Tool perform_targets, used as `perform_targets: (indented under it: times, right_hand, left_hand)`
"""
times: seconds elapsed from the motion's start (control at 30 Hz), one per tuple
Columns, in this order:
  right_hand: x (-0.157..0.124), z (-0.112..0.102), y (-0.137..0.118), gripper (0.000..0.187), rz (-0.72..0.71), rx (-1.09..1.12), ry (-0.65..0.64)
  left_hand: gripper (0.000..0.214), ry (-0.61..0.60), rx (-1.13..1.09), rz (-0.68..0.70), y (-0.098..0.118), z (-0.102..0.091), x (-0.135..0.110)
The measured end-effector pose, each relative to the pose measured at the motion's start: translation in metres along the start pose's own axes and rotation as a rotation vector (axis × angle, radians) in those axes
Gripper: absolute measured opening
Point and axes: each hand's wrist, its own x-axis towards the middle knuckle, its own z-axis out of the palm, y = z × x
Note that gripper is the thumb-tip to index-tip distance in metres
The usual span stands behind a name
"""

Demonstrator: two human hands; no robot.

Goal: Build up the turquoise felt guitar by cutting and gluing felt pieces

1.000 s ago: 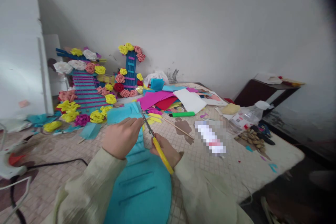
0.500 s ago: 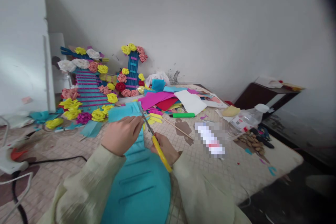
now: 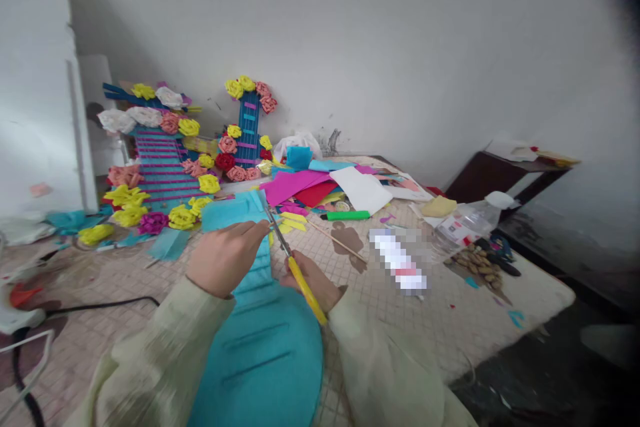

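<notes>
A teal sheet (image 3: 265,360), matte and soft-looking like felt or foam, runs from the person's lap up onto the table (image 3: 450,320) between both hands. Its near end is broad and rounded, with long raised ridges across it. The left hand (image 3: 223,265) is closed in a pinch on the sheet's narrow upper part. The right hand (image 3: 313,283) is wrapped around the smooth yellow handle of the scissors (image 3: 295,267), whose thin metal blades point away along the sheet's right edge, just beside the left fingertips; how far the blades gape cannot be told. The table wears a small-checked cloth. Beyond lie flat magenta paper (image 3: 290,185), a white page (image 3: 363,192), a green marker (image 3: 347,215) and rolled paper roses (image 3: 183,217)
</notes>
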Motion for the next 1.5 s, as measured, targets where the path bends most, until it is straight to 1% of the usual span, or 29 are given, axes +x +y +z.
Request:
perform_targets:
  times: [0.1,0.33,0.47,0.57,0.63,0.73,0.87,1.03,1.17,1.27,1.4,1.5]
  right_hand:
    - [0.0,0.0,0.0,0.022,-0.008,0.005,-0.006]
    - [-0.002,0.001,0.002,0.018,-0.001,-0.033,0.0]
    - [-0.003,0.001,0.001,0.016,0.004,-0.019,-0.007]
    - [-0.004,0.001,0.0,0.017,0.021,0.001,-0.035]
    - [-0.005,0.002,0.0,0.018,0.03,0.01,-0.051]
    - [-0.006,0.003,-0.001,0.019,0.053,0.0,-0.03]
    - [-0.007,0.006,-0.007,0.018,0.088,0.016,0.013]
    - [-0.006,0.006,-0.013,0.019,0.088,0.017,-0.007]
    - [-0.005,0.003,-0.011,0.024,0.046,0.041,-0.036]
    - [-0.005,0.001,-0.007,0.026,0.047,0.058,-0.038]
    - [-0.005,0.001,-0.003,0.023,0.043,0.003,-0.051]
    - [-0.005,0.002,-0.002,0.021,0.037,-0.036,-0.027]
  left_hand:
    - [0.025,0.012,0.013,0.026,0.001,-0.002,0.0]
    - [0.025,0.012,-0.025,-0.045,0.005,-0.001,0.0]
    - [0.022,0.034,0.031,-0.012,0.005,0.001,-0.001]
    - [0.018,0.046,0.045,0.009,0.002,0.004,-0.001]
    - [0.017,0.048,0.041,0.006,0.001,0.005,-0.001]
    - [0.017,0.047,0.047,-0.012,0.001,0.006,-0.001]
    - [0.02,0.016,0.048,-0.045,0.003,0.006,0.0]
    - [0.026,-0.02,0.029,-0.139,0.004,0.007,0.0]
    - [0.024,-0.071,0.059,-0.105,0.003,0.005,-0.002]
    - [0.021,-0.103,0.076,-0.097,0.003,0.004,-0.002]
    - [0.021,-0.124,0.06,-0.103,0.004,0.003,-0.001]
    - [0.021,-0.138,0.053,-0.107,0.005,0.002,0.0]
